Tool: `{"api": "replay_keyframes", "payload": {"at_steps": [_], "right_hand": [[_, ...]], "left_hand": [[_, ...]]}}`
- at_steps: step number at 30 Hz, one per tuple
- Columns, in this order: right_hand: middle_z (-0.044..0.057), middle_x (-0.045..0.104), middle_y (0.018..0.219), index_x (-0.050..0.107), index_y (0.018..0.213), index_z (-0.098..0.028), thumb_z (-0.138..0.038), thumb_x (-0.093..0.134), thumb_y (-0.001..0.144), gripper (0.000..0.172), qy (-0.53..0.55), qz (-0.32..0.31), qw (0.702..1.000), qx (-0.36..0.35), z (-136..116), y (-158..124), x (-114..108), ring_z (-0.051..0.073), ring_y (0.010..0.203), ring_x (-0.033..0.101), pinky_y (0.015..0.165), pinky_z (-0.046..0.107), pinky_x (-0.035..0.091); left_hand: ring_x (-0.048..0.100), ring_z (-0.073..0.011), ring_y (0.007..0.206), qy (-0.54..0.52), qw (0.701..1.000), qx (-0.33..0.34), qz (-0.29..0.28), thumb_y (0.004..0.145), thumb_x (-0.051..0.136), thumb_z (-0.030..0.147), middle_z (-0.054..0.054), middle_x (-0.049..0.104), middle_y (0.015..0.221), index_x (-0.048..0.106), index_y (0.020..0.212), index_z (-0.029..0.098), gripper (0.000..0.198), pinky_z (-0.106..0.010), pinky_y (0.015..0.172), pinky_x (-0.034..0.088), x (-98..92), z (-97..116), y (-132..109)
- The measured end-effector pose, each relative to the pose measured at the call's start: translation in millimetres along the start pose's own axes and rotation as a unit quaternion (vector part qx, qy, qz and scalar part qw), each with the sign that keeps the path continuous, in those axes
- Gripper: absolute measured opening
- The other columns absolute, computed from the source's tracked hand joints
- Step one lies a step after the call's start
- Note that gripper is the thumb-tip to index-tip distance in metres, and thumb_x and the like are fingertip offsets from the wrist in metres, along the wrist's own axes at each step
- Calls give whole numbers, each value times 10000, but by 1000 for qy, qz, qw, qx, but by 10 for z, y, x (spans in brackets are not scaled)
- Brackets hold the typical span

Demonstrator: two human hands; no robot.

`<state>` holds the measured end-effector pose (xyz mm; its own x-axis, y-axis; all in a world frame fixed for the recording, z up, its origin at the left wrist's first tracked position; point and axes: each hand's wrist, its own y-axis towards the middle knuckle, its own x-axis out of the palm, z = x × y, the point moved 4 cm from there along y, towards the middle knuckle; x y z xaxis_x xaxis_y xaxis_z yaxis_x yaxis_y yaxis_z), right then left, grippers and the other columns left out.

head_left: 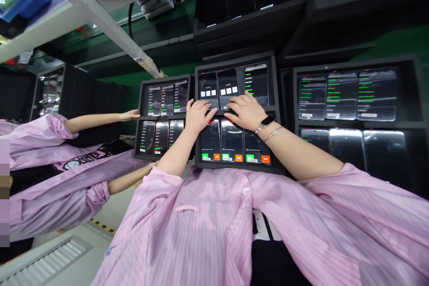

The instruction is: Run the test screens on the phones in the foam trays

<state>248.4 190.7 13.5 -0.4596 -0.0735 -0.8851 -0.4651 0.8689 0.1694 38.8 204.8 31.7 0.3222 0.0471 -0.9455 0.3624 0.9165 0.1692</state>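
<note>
In front of me lies a black tray (275, 94) holding two rows of smartphones. My left hand (197, 116) rests, fingers spread, over the lower end of the upper-left phone (208, 84). Beside it, the upper-middle phone (228, 78) sits slightly tilted; its lower end is under the spread fingers of my right hand (248, 112). Both these screens show white squares. The upper-right phone (256, 79) has lines of green and white text, partly covered by my right hand. The lower-row phones, such as the middle one (232, 138), display green and orange buttons.
Another phone-filled tray (296, 98) lies to the right, and a third tray (142, 98) to the left. A co-worker's hand (130, 115) touches that left tray's edge. Dark trays (248, 38) stand behind. A white metal post (110, 27) slants across the upper left.
</note>
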Motion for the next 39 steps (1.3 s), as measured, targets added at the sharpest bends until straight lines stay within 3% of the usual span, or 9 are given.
{"api": "replay_keyframes", "payload": {"at_steps": [20,23,27,31,35,39], "right_hand": [[122,678,1391,744,1284,-170,-498,475,1063,478,-24,-5,1000,13,-21,3,-13,340,1306,555,1290,637,208],[117,675,1398,740,1286,-166,-500,486,1063,475,-26,-7,1000,14,-25,2,-10,340,1310,554,1294,631,208],[124,673,1401,737,1290,-168,-505,481,1063,480,-28,-5,1000,10,-30,-1,-1,341,1317,550,1285,627,224],[126,670,1406,735,1297,-177,-516,462,1065,493,-31,-7,999,13,-27,-8,-1,338,1316,544,1275,627,230],[133,665,1415,736,1296,-179,-523,456,1065,500,-29,-11,999,11,-39,-18,-8,342,1318,539,1273,646,218],[135,665,1412,743,1274,-174,-514,469,1061,485,-34,-9,999,18,-50,-26,-9,350,1314,534,1267,659,221]], "left_hand": [[661,-268,1298,13,999,-10,-32,1072,534,491,-95,751,1345,775,1192,226,377,-505,1293,273,-16,31,-15],[556,-307,1431,31,999,-16,-23,1048,555,541,-108,655,1498,725,1334,243,446,-510,1295,283,-62,22,0],[385,-374,1560,54,992,-105,34,1008,596,603,-155,424,1688,551,1553,242,656,-547,1274,321,-135,-57,114],[454,-368,1525,28,989,-146,15,1040,516,625,-182,366,1706,471,1606,246,683,-531,1221,416,-48,-77,232],[582,-389,1414,22,987,-157,-23,1029,510,655,-186,334,1719,632,1466,239,615,-522,1142,504,59,-66,244],[609,-395,1382,25,988,-151,-16,1007,553,663,-193,343,1714,684,1406,226,607,-514,1111,531,74,-54,228]]}}
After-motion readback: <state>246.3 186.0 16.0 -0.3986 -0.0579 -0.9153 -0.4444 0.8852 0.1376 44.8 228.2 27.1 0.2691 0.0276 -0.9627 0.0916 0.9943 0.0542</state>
